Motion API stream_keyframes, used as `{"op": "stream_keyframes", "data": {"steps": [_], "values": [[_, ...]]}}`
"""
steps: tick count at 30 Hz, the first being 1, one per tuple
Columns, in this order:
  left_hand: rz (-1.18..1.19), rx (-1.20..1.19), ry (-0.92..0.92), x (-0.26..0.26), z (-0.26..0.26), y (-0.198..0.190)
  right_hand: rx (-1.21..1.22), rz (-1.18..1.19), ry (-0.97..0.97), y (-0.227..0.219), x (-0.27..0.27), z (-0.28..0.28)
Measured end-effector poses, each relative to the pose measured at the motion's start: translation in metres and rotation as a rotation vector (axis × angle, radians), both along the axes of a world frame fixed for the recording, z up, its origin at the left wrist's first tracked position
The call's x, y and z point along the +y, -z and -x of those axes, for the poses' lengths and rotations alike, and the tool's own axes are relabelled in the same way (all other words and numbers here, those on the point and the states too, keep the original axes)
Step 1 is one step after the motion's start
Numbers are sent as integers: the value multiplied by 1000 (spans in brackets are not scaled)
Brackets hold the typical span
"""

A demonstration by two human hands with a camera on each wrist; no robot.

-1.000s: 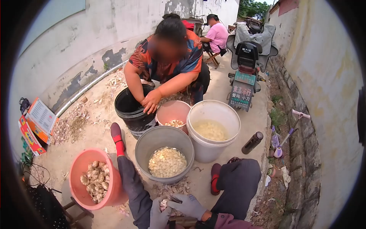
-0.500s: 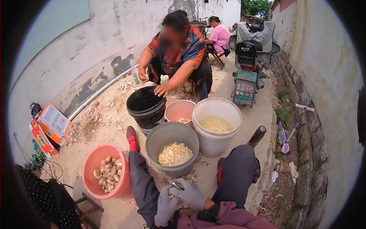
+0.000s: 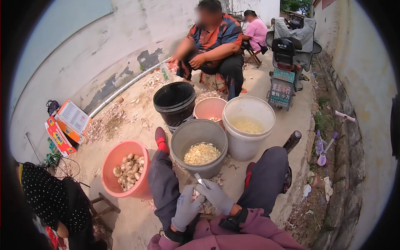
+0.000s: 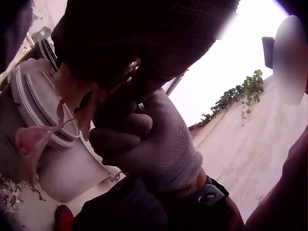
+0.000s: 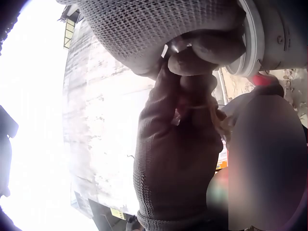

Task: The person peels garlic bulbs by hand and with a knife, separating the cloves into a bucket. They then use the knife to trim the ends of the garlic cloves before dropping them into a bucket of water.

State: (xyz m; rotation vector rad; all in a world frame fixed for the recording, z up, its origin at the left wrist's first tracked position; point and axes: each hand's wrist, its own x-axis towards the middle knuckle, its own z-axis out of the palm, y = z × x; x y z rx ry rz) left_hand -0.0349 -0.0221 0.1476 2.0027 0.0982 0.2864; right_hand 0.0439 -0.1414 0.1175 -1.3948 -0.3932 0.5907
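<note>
Low in the head view, between my knees, my two grey-gloved hands meet. My left hand grips a garlic bulb. My right hand holds a small knife, blade pointing up, against the bulb. The right wrist view shows the left hand curled round the garlic, with loose skin hanging from it. In the left wrist view the right hand is curled tight, and a strip of peel dangles. A grey bucket of peeled cloves stands just beyond my hands.
A pink basin of whole bulbs sits on a stool to my left. Beyond it stand a white bucket, a black bucket and a small pink bucket. A person sits opposite. A scooter, a bottle and cardboard boxes are nearby.
My hands have stayed together on the garlic and knife, sitting higher in view as my head turned left. The person opposite has drawn back from the black bucket and sat up.
</note>
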Motion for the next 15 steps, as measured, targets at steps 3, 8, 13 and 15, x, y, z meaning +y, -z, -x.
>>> {"op": "stream_keyframes", "data": {"steps": [3, 8, 13, 15], "values": [[54, 50, 26, -2, 1, 2, 40, -1, -15, -14, -7, 4], [7, -61, 51, -11, -1, 10, 80, -121, 23, -12, -16, 8], [126, -33, 70, -5, 0, 12, 122, -95, 22, -21, -13, 12], [196, -6, 91, -8, -1, 12, 100, -109, 51, -21, -16, 12]]}}
